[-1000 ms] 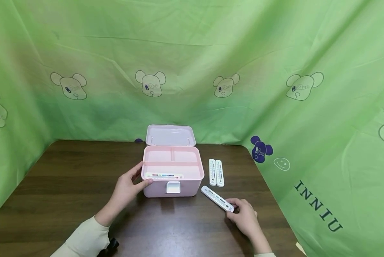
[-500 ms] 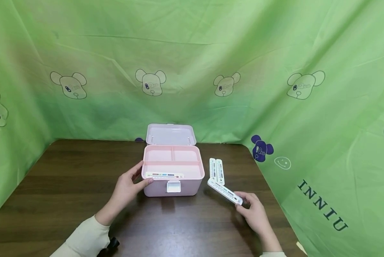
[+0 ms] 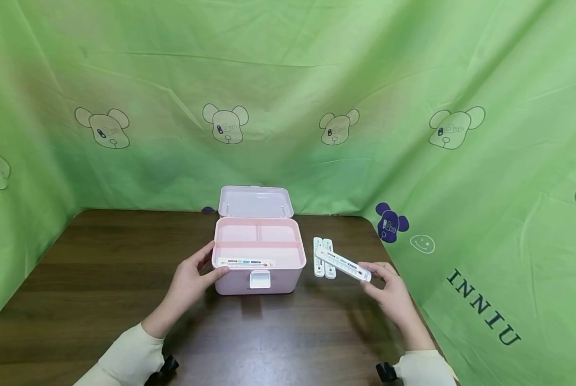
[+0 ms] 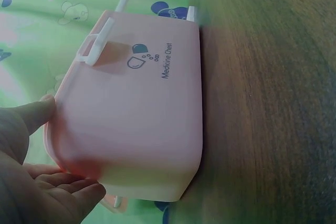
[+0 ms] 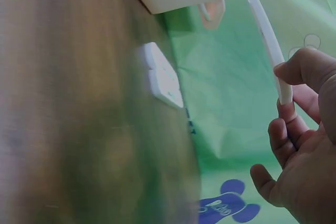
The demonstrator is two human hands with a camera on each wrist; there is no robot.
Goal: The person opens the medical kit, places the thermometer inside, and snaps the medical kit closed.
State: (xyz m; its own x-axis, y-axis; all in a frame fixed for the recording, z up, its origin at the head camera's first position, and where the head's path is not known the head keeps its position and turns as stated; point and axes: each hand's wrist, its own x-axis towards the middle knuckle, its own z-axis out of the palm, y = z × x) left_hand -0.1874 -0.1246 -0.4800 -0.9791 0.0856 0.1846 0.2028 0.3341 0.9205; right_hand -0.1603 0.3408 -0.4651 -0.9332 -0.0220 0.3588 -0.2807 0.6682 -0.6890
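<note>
My right hand (image 3: 389, 292) pinches one end of a white strip thermometer (image 3: 344, 264) between thumb and fingers. In the right wrist view this thermometer (image 5: 264, 30) is raised off the table. Beneath its far end in the head view, two similar thermometers (image 3: 319, 269) lie side by side on the table. My left hand (image 3: 189, 280) grips the left front corner of the pink medicine box (image 3: 256, 281), thumb at the front rim and fingers along the side. The box's lid (image 3: 256, 201) is tipped back. Another thermometer (image 3: 246, 262) lies inside the front compartment.
Two smaller compartments (image 3: 237, 230) are at the box's back, behind a divider. A white latch (image 3: 260, 280) hangs on its front. Green printed cloth (image 3: 288, 69) surrounds the brown wooden table (image 3: 124, 257) at the back and sides.
My right hand has lifted its thermometer and carried it away from me and slightly right, until it overlaps the two lying thermometers in view. My left hand and the box have stayed put.
</note>
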